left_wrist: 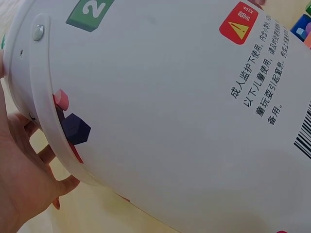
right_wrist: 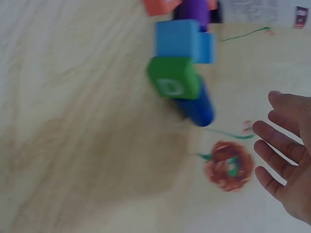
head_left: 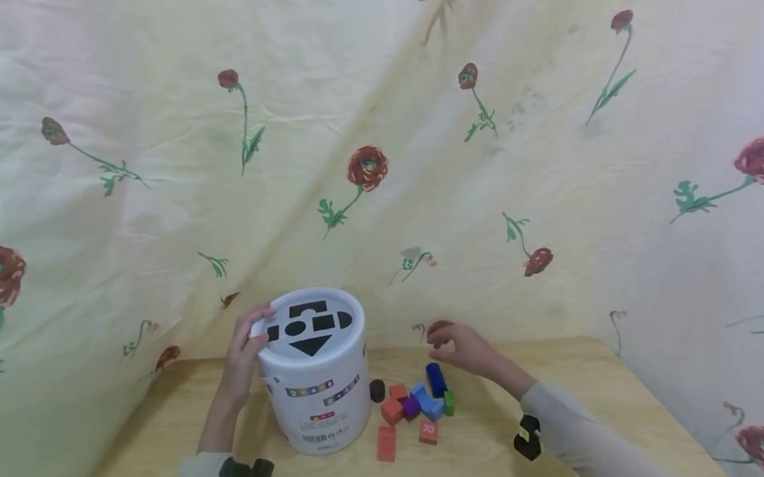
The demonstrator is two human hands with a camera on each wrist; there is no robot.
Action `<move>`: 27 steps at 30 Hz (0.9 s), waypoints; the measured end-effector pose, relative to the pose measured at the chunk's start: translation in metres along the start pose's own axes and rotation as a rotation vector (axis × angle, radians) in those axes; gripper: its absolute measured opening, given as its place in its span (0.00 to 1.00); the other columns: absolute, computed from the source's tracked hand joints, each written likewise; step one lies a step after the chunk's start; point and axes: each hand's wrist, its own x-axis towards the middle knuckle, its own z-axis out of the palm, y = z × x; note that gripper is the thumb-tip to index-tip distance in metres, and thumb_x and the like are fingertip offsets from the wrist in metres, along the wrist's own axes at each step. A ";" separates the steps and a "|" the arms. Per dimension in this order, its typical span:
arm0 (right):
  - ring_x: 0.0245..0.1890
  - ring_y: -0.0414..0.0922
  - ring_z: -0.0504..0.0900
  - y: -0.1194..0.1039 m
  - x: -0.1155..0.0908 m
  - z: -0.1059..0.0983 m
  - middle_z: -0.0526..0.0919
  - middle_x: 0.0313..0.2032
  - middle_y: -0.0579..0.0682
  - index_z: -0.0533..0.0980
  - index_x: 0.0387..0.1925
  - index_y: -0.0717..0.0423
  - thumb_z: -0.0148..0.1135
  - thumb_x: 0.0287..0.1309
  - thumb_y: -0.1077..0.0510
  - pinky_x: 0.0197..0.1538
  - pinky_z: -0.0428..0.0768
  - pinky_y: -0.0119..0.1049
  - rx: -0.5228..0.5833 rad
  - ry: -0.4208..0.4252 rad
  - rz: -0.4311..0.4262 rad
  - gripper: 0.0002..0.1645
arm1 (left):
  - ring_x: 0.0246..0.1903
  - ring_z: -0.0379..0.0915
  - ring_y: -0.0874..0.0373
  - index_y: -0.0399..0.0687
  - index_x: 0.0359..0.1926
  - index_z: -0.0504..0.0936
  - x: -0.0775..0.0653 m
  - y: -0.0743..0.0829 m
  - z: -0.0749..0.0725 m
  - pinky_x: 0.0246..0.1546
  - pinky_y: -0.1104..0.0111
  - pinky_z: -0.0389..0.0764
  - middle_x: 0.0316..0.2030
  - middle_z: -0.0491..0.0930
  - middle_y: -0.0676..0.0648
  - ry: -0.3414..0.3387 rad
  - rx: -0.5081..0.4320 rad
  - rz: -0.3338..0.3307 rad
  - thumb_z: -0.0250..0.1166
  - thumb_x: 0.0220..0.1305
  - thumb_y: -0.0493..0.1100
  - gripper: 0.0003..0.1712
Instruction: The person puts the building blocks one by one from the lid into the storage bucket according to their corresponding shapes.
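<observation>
A white bucket [head_left: 316,407] with shaped holes in its lid [head_left: 290,352] stands upright on the table. My left hand [head_left: 239,364] holds its upper left side, fingertips over the lid's edge; in the left wrist view the hand is beside the bucket's white handle strap [left_wrist: 43,82]. Above the table, right of the bucket, my right hand [head_left: 465,350] hovers with loosely bent fingers and nothing in them. Nearest to it is a dark blue cylinder [head_left: 436,380]. Against that lie a green block [head_left: 449,403] marked D and a light blue block [head_left: 427,402].
Beside the bucket are a black piece [head_left: 377,390], a purple block [head_left: 411,408] and orange-red blocks [head_left: 392,411]. Closer to me lie a flat red block [head_left: 386,443] and one marked R [head_left: 428,433]. Flowered cloth [head_left: 374,108] hangs behind the wooden table [head_left: 487,458].
</observation>
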 end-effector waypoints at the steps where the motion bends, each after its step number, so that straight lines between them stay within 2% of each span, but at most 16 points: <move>1: 0.45 0.53 0.85 0.004 -0.001 0.003 0.81 0.56 0.63 0.84 0.46 0.64 0.67 0.63 0.61 0.51 0.84 0.54 -0.002 -0.004 -0.002 0.13 | 0.77 0.45 0.42 0.42 0.69 0.68 0.000 0.000 0.000 0.72 0.39 0.56 0.77 0.54 0.44 0.000 0.001 -0.001 0.44 0.75 0.38 0.24; 6: 0.42 0.52 0.85 0.014 -0.006 0.019 0.85 0.48 0.60 0.83 0.47 0.65 0.71 0.59 0.59 0.47 0.85 0.50 -0.027 -0.031 0.077 0.17 | 0.78 0.45 0.43 0.41 0.68 0.68 0.000 0.000 0.000 0.73 0.40 0.54 0.77 0.55 0.44 0.002 0.009 0.001 0.44 0.75 0.38 0.24; 9: 0.40 0.48 0.84 0.016 -0.008 0.028 0.87 0.40 0.55 0.82 0.49 0.64 0.73 0.57 0.55 0.44 0.84 0.46 -0.063 -0.036 0.158 0.22 | 0.77 0.45 0.43 0.41 0.68 0.69 0.000 0.000 0.000 0.74 0.40 0.54 0.77 0.55 0.45 0.006 0.009 0.001 0.44 0.75 0.38 0.24; 12: 0.37 0.44 0.82 0.016 -0.010 0.034 0.86 0.38 0.53 0.81 0.50 0.63 0.76 0.54 0.53 0.40 0.83 0.42 -0.080 -0.030 0.215 0.25 | 0.77 0.46 0.43 0.41 0.68 0.69 0.000 0.000 0.001 0.73 0.41 0.55 0.77 0.55 0.45 0.007 0.007 -0.002 0.44 0.75 0.38 0.24; 17: 0.30 0.41 0.77 0.016 -0.012 0.040 0.82 0.31 0.49 0.81 0.44 0.60 0.76 0.53 0.50 0.33 0.77 0.36 -0.120 -0.012 0.274 0.23 | 0.75 0.49 0.45 0.43 0.68 0.69 0.002 0.000 0.002 0.69 0.56 0.63 0.76 0.55 0.46 -0.001 0.013 -0.012 0.44 0.75 0.38 0.24; 20: 0.27 0.40 0.74 0.018 -0.012 0.042 0.79 0.28 0.46 0.81 0.40 0.58 0.76 0.54 0.48 0.31 0.72 0.33 -0.140 -0.005 0.306 0.20 | 0.75 0.50 0.45 0.43 0.69 0.68 0.002 0.001 0.002 0.66 0.63 0.64 0.76 0.54 0.46 -0.004 0.014 -0.013 0.43 0.75 0.38 0.24; 27: 0.28 0.41 0.74 0.016 -0.012 0.049 0.79 0.28 0.46 0.79 0.39 0.57 0.75 0.54 0.46 0.31 0.71 0.32 -0.127 0.014 0.332 0.21 | 0.76 0.48 0.46 0.41 0.68 0.68 0.002 -0.001 0.001 0.72 0.50 0.59 0.76 0.55 0.46 0.006 -0.004 -0.020 0.44 0.75 0.38 0.24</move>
